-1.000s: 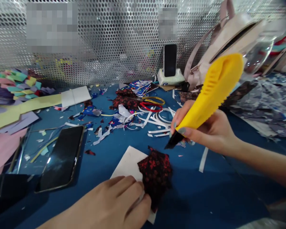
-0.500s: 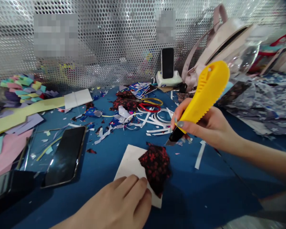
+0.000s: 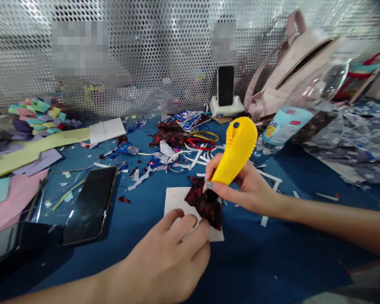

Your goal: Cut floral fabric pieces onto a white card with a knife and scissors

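Observation:
A yellow utility knife point(image 3: 236, 150) is gripped in my right hand point(image 3: 237, 185), handle tilted up. Its black tip end is over a dark cloth scrap point(image 3: 205, 202) with a red flower print; the blade itself is hard to make out. Beneath the scrap lies a white card point(image 3: 174, 200), partly covered by it. My left hand point(image 3: 177, 249) has its fingers curled on the card's near side, by the scrap's lower left edge. The fingertips are partly hidden.
Scissors point(image 3: 202, 141) lie among paper strips and cloth scraps behind my hands. A phone point(image 3: 88, 207) is at the left, near coloured paper point(image 3: 38, 154). A plastic bottle point(image 3: 285, 126), a backpack point(image 3: 299, 63) and patterned fabric point(image 3: 351, 139) are at the right; a perforated metal panel point(image 3: 164, 55) stands behind.
My right hand has moved left and down, bringing the knife's tip from beside the cloth scrap to over it. The white card has turned slightly and shifted away, with my left hand still on it.

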{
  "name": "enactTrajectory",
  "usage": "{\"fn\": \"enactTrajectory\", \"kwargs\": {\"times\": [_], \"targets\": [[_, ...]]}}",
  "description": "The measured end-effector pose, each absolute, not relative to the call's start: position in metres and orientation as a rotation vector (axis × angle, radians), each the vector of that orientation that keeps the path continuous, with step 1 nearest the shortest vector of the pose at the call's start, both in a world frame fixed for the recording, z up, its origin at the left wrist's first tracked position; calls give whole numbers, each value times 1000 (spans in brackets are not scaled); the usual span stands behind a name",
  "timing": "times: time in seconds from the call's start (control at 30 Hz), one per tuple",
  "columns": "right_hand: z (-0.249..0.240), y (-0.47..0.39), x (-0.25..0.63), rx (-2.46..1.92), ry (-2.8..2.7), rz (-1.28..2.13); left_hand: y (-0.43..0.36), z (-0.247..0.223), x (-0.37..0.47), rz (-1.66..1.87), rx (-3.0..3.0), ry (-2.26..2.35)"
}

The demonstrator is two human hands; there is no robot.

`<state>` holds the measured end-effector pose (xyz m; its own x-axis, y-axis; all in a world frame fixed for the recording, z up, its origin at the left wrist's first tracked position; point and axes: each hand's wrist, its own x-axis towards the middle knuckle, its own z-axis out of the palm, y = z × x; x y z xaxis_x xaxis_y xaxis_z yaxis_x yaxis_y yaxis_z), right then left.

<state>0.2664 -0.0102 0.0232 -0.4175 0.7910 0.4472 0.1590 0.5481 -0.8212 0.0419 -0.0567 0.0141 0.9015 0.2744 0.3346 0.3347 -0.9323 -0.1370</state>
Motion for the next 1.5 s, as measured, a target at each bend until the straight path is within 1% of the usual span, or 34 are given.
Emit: {"fn": "enactTrajectory", "kwargs": {"times": [0.17, 0.27, 0.4, 0.47, 0.67, 0.83, 0.97, 1.03, 1.1, 1.3, 1.37, 1.5], "targets": [[20, -2, 275, -798, -1727, 951, -52, 18, 30, -370, -2964, -548], [21, -2, 279, -821, -1696, 959, -55, 13, 25, -375, -2954, -565], [19, -10, 278, -769, -1786, 884, -62, -5, 26, -549, -2861, -637], [15, -13, 274, -755, -1864, 900, -65, -15, 26, -658, -2820, -670], [5, -14, 267, -708, -2038, 965, -64, -26, 24, -698, -2884, -703], [4, -16, 271, -687, -2008, 1085, -58, -25, 25, -749, -2914, -740], [10, -8, 284, -787, -1951, 1128, -57, -27, 26, -780, -2942, -723], [14, 5, 293, -847, -1992, 1064, -57, -26, 26, -762, -2947, -741], [16, 21, 302, -808, -2129, 1012, -58, -25, 26, -776, -2943, -777], [25, 44, 312, -528, -2624, 720, -53, -18, 28, -793, -2893, -833], [28, 39, 309, -471, -2767, 527, -51, -15, 27, -782, -2920, -840], [31, 24, 302, -282, -2872, -97, -47, -12, 24, -802, -2906, -878]]}}
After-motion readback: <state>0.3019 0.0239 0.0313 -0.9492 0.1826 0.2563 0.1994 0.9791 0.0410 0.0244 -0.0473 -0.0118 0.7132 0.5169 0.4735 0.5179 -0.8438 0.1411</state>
